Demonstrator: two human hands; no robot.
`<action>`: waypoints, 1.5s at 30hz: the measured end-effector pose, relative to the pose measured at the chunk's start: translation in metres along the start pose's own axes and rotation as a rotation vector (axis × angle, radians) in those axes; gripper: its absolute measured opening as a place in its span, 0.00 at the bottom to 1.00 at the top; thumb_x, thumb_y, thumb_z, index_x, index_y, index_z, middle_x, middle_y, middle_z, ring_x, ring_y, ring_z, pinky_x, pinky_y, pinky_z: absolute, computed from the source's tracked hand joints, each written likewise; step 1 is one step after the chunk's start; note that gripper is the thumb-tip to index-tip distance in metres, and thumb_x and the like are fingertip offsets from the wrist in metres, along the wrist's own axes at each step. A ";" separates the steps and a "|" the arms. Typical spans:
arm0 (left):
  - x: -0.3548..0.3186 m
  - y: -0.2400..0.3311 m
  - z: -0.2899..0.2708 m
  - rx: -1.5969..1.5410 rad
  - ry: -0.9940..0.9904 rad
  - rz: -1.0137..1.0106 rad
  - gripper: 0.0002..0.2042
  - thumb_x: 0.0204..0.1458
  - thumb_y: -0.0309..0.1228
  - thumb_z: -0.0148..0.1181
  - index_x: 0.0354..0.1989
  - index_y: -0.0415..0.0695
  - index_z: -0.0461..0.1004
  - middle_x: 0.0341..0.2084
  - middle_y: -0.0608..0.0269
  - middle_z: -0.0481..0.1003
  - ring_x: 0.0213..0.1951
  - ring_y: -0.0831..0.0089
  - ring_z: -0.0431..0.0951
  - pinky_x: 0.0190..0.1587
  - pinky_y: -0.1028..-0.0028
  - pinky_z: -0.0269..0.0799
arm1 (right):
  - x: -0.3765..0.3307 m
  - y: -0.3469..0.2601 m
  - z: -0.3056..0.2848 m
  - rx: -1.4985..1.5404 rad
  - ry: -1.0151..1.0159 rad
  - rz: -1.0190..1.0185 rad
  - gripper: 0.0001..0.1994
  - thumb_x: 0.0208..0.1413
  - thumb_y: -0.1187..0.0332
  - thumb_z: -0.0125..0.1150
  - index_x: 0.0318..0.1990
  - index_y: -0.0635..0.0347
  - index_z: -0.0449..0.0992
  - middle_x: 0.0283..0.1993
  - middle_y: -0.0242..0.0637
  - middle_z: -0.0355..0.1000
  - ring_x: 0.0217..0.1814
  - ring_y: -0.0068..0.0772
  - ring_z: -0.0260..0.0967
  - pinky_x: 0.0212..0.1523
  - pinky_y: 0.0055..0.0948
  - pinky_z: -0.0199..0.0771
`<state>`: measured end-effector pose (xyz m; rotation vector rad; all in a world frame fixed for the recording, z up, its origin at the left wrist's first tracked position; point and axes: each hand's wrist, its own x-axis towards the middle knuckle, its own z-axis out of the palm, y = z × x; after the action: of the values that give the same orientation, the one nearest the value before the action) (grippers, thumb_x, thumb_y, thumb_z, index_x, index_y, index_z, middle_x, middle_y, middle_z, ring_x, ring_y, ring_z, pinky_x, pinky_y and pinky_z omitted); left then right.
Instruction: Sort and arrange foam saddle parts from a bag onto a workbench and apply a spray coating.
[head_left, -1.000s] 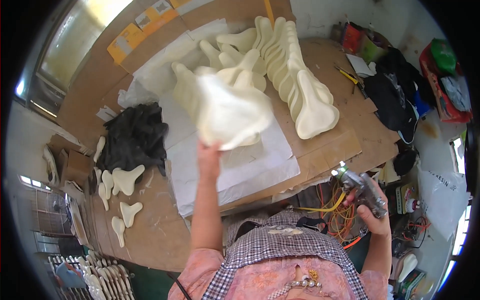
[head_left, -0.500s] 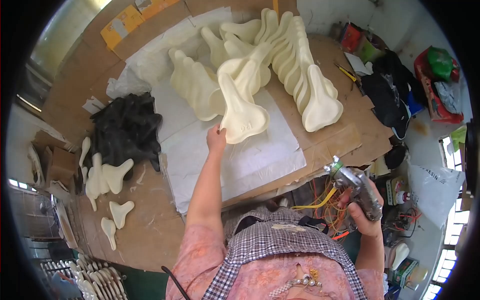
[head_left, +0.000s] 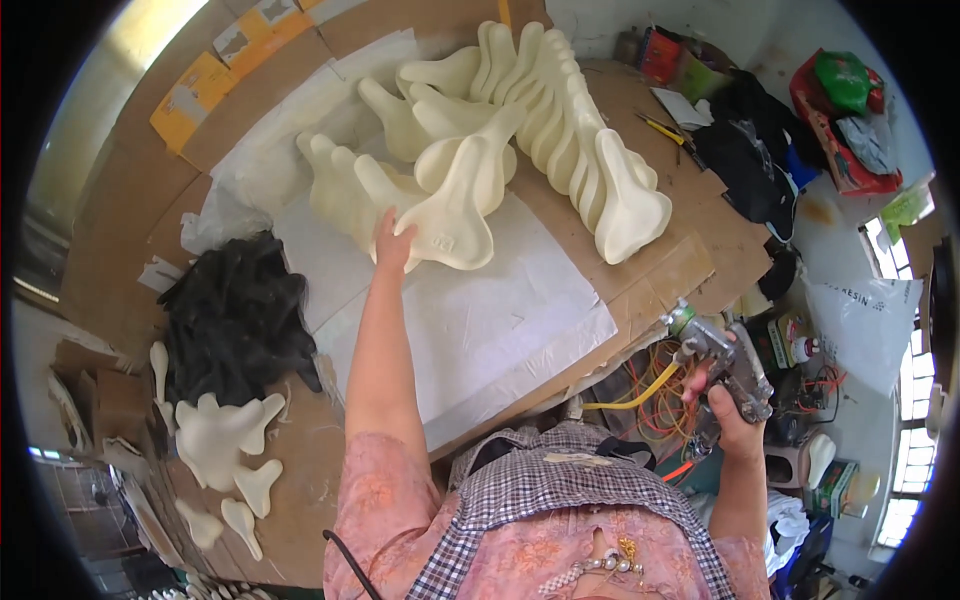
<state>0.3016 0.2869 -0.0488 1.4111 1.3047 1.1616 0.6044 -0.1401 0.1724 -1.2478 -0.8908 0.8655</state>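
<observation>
My left hand reaches out over the table, gripping the left edge of a cream foam bicycle saddle pad. The pad rests against a leaning row of like pads, its wide end toward me. At the right, over the table's near edge, my right hand is closed round a grey metal spray gun with a green collar at its nozzle. A yellow hose runs at the gun. More saddle pads stand nested in a long row on the far right of the table.
White sheeting covers part of the cardboard-topped table. A heap of black covers lies left, with loose pads nearer me. Tangled orange cords hang below the edge. Black cloth and a red bag sit at right.
My left hand has carried the saddle pad up and left, from above the white sheet to the left row. The spray gun stays in my right hand, turned slightly.
</observation>
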 end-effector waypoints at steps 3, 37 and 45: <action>0.007 0.008 0.010 0.476 -0.102 0.063 0.23 0.46 0.28 0.56 0.54 0.48 0.67 0.48 0.51 0.68 0.47 0.57 0.70 0.50 0.69 0.64 | -0.006 0.015 0.008 -0.019 -0.165 0.080 0.29 0.48 0.71 0.63 0.58 0.67 0.60 0.34 0.36 0.71 0.33 0.25 0.69 0.36 0.25 0.71; 0.016 0.080 0.004 -0.302 -0.143 -0.148 0.25 0.47 0.20 0.48 0.57 0.40 0.59 0.47 0.54 0.69 0.46 0.59 0.74 0.36 0.64 0.78 | 0.102 0.027 -0.005 -0.283 -0.196 0.211 0.29 0.46 0.69 0.65 0.56 0.66 0.64 0.34 0.31 0.70 0.35 0.19 0.67 0.38 0.21 0.69; 0.022 0.075 -0.038 -0.678 0.002 -0.081 0.26 0.45 0.16 0.51 0.57 0.38 0.59 0.52 0.54 0.67 0.54 0.61 0.68 0.57 0.62 0.64 | 0.155 0.011 0.017 -0.074 -0.117 -0.009 0.30 0.48 0.70 0.63 0.58 0.70 0.60 0.32 0.35 0.69 0.34 0.22 0.66 0.36 0.22 0.69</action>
<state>0.2788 0.3035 0.0333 0.8487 0.8328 1.3755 0.6517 0.0083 0.1756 -1.2660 -1.0287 0.9127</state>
